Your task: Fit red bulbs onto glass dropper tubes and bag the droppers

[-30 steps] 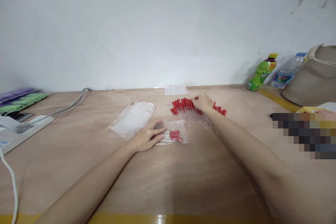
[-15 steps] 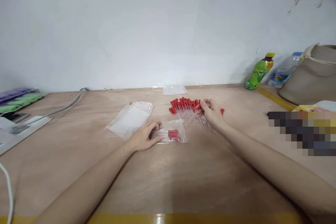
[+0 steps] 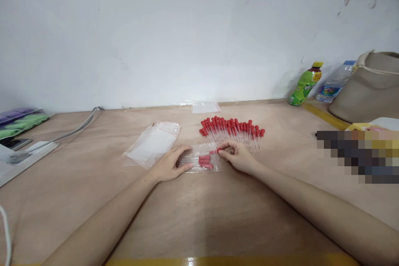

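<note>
A clear zip bag [image 3: 217,165] lies in front of me with several red-topped droppers [image 3: 204,161] inside. My left hand [image 3: 171,163] grips the bag's left end, thumb at the near edge and fingers at the far edge. Between the thumb and fingertips of my right hand [image 3: 236,156] is the red bulb of another dropper [image 3: 215,151]. Its tube points left into the bag's right end; how deep the tip reaches is hard to see. Behind the right hand, many loose droppers [image 3: 230,126] lie fanned out, red bulbs away from me.
A stack of flat zip bags [image 3: 149,143] lies left of the bag, and one more flat bag [image 3: 205,108] lies by the wall. At right stand a green bottle [image 3: 304,85], a water bottle [image 3: 335,83] and a beige bag [image 3: 368,91]. A power strip [image 3: 34,158] sits at left.
My right hand has come left and nearer from the dropper pile, bringing one dropper to the bag's right end. My left hand stays on the bag.
</note>
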### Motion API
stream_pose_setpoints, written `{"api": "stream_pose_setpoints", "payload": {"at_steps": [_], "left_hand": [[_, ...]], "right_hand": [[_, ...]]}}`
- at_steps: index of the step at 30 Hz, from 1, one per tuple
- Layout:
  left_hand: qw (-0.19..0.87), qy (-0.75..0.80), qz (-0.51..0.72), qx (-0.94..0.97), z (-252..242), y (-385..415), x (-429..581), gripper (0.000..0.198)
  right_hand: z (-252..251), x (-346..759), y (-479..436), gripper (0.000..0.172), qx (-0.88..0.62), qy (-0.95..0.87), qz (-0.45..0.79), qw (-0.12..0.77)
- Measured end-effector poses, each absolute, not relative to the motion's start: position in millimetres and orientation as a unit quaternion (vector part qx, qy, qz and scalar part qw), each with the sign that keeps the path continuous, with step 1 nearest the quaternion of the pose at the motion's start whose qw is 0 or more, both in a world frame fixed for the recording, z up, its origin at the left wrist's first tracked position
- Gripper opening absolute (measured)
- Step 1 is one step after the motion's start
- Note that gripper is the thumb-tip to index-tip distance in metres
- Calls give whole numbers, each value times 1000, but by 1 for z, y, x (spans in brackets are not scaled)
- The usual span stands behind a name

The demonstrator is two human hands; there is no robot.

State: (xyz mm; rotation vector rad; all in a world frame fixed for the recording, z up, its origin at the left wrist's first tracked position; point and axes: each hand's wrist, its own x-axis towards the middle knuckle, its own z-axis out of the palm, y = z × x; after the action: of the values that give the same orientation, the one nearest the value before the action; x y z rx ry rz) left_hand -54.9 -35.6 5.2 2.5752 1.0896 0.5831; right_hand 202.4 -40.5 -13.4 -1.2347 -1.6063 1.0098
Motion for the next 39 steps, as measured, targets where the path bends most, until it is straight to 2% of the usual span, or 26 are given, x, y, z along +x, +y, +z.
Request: {"api": "stream_pose_setpoints", "payload": {"at_steps": [3,8,12,19,21,24,28,31,39], "left_hand": [[140,374,196,896,6,-36,-54,48],[138,371,191,898,5,-35,-53,49],[136,375,192,897,5,-35,-53,50],[135,374,193,897,5,-36,-52,49],[136,374,195,896,5,-36,-53,50],[140,374,198,895,4,-36,-53,50],[142,349,208,902,1,-33,-54,39],[139,329,219,908,-1,-31,-54,35],[150,329,210,908,2,-34,-55,38]], "right_hand": [[-14,195,-37,15,-514,-696,299,401],[-14,181,-34,13,-508,-705,263,420],[-10,179,-39,10,-512,-732,214,396],[-11,184,-36,20,-459,-744,296,385],[-5,191,-28,18,-496,-731,249,396],[11,210,-8,18,-581,-703,115,393],[25,234,30,28,-693,-648,17,313],[25,240,51,31,-720,-632,38,284],[27,243,61,13,-706,-625,136,306]]}}
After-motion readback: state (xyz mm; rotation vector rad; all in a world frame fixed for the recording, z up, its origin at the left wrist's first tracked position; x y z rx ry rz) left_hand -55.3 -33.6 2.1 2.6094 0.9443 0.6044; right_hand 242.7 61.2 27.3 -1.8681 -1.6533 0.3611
